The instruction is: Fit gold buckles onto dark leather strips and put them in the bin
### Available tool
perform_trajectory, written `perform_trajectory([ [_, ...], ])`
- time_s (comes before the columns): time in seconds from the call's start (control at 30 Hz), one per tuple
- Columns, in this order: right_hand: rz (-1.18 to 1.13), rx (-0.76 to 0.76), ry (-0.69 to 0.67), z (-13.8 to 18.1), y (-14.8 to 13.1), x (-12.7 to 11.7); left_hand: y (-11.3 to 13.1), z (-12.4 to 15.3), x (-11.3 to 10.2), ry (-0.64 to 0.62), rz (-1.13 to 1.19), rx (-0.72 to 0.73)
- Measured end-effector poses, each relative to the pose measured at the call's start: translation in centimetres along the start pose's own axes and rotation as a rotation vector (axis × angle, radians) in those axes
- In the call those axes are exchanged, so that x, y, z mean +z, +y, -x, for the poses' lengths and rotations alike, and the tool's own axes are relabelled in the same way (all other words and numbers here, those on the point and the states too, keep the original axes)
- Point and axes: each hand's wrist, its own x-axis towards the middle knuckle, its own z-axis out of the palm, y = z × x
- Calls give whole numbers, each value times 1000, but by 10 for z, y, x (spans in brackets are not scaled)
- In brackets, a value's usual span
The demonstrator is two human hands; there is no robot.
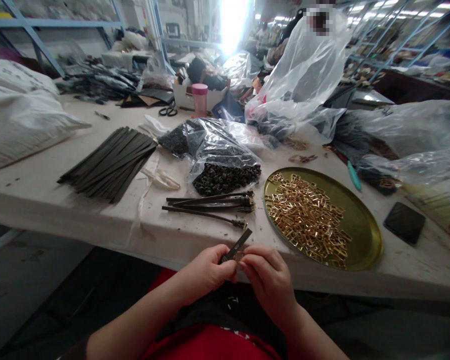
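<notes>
My left hand (pixel 214 267) is closed around a dark strap (pixel 240 242), whose end points up and to the right. Close beside it, my right hand (pixel 267 270) pinches a small gold buckle (pixel 240 256) against the strap; whether the strap passes through it I cannot tell. Just beyond the hands lie several straps with buckles (pixel 210 204) on their right ends. A bag of small black loops (pixel 225 177) stands behind them. To the right, a round gold tray (pixel 363 240) holds a heap of gold buckles (pixel 307 220).
A fanned pile of dark straps (pixel 108 162) lies on the left of the table (pixel 41 200). Farther back are scissors (pixel 168 110), a pink-lidded jar (pixel 200 100) and clear plastic bags (pixel 303 65). A phone-like black slab (pixel 404 222) and a teal-handled tool (pixel 354 175) lie right.
</notes>
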Motion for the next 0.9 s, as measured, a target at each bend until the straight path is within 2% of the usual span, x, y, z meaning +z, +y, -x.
perform_trajectory([
  [0.07,48,-98,24,2,0,-1,-1,0,0,-19,23,-20],
  [0.13,22,-75,32,2,0,0,-2,-1,1,-12,6,-1],
  [0.27,-220,259,9,-1,-3,4,-2,-2,3,47,-89,84],
  [0.33,-288,347,4,-2,-5,6,-2,-2,4,72,-93,85],
  [0.4,-220,276,17,1,-4,7,-2,-2,5,66,-55,69],
  [0.57,105,-145,38,10,3,0,-4,-2,5,16,68,14],
  [0.7,158,-243,22,9,6,-4,-3,-1,5,-4,74,-3],
  [0.8,91,-124,45,5,4,-2,1,-1,6,29,-45,51],
  [0.9,-104,141,-15,1,2,3,2,-1,6,74,-157,86],
])
